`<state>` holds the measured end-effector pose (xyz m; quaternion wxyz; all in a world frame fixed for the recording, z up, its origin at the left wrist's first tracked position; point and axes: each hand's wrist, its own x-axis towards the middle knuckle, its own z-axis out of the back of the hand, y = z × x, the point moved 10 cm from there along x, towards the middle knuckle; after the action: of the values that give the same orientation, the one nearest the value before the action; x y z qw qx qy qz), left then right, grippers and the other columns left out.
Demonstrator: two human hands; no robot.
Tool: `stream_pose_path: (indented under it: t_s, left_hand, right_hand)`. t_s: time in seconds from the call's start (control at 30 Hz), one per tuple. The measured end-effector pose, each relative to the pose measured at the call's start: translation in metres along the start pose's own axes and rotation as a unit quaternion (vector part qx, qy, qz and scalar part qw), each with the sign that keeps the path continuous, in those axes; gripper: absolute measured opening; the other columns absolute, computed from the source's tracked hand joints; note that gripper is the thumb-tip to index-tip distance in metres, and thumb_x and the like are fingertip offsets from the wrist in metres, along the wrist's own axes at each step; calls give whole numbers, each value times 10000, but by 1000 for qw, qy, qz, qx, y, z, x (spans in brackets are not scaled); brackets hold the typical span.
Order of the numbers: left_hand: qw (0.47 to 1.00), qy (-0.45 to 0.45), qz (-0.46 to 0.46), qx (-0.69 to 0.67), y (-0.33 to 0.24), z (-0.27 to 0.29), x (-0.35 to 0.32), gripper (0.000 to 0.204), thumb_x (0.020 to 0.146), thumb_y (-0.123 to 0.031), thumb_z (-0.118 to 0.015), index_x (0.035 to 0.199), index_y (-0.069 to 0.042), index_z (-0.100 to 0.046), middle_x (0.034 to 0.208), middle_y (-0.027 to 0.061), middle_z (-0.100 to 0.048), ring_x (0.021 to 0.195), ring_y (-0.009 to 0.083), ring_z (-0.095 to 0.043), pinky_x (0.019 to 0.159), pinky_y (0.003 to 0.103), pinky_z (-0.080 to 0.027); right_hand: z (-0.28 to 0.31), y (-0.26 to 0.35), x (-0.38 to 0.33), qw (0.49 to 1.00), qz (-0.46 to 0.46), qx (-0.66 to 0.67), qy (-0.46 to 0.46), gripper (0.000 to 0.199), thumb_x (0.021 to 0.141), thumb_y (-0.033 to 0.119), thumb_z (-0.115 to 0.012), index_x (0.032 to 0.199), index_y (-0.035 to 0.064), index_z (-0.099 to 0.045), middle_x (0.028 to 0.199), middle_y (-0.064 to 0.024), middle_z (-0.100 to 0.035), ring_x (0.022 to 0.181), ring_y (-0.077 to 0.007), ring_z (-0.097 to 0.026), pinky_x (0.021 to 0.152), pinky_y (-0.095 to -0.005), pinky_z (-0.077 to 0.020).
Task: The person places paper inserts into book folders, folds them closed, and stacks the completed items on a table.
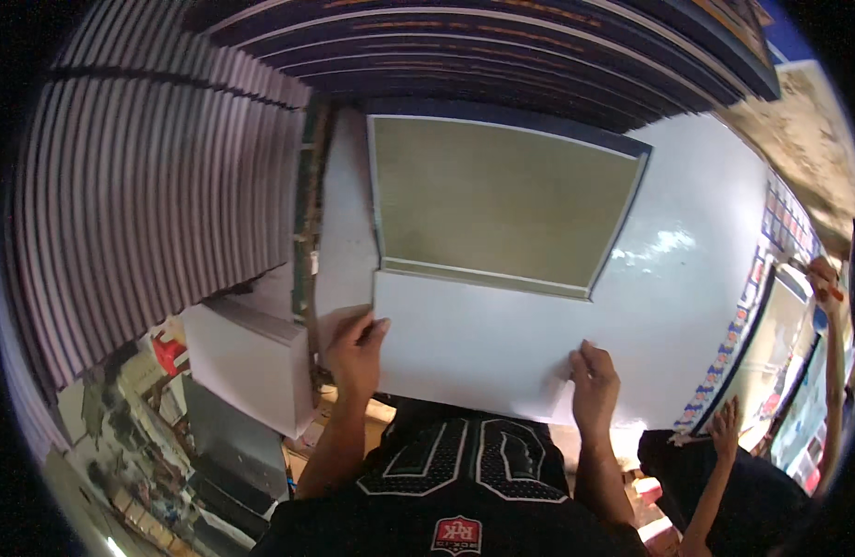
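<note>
On the white tabletop in front of me lies a flat panel [506, 200], grey-green with thin white margins and dark blue edges, like the inside of a hard book cover. A white sheet [469, 334] stretches from its near edge toward my body. My left hand [356, 353] is closed in a pinch at the sheet's left edge. At the opposite edge my right hand [594, 379] pinches too, thumb against fingers. The exact contact of the fingertips with the paper is hard to see.
Dark blue covers [502, 56] are stacked along the far side. Tall piles of pale, thin blocks [158, 195] rise at left, above a white block stack [246, 367]. At right, a co-worker's hands [725, 427] work over a cream panel [771, 343], one holding a brush-like tool.
</note>
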<state>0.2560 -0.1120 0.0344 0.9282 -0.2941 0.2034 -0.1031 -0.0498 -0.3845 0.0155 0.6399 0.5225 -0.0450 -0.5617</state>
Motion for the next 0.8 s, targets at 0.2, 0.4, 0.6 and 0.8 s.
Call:
stream_pose_path:
  t_s: [0.2, 0.4, 0.6, 0.8]
  left_hand:
    - [999, -23, 22, 7, -2, 3, -2, 238, 823, -95, -750, 1028, 13, -695, 958, 122, -693, 853, 188, -662, 795, 313, -528]
    - [999, -15, 29, -26, 1, 1, 1, 246, 824, -93, -746, 1035, 22, -694, 964, 126, -691, 860, 195, -663, 795, 316, -526]
    - [999, -29, 12, -33, -2, 3, -2, 254, 818, -121, -756, 1025, 17, -704, 945, 131, -702, 836, 195, -668, 783, 318, -528]
    - [997, -41, 44, -37, 13, 3, -3, 265, 800, -114, -775, 1016, 13, -689, 922, 120, -708, 834, 179, -679, 774, 304, -532]
  right_hand:
    - [7, 21, 1, 999, 34, -18, -31, 201, 881, 26, -631, 1054, -73, -656, 872, -119, -640, 751, -165, -615, 682, -282, -495]
    - [7, 26, 6, 998, 38, -55, -7, 198, 873, 62, -654, 1032, -55, -680, 782, -119, -652, 706, -165, -630, 678, -275, -494]
    - [9, 17, 6, 991, 43, -128, -6, 216, 864, 72, -667, 1042, -50, -685, 834, -139, -692, 750, -165, -652, 707, -273, -505]
    - [9, -2, 8, 999, -23, -41, 1, 229, 861, 65, -660, 1037, -79, -683, 802, -102, -687, 739, -139, -626, 699, -275, -507]
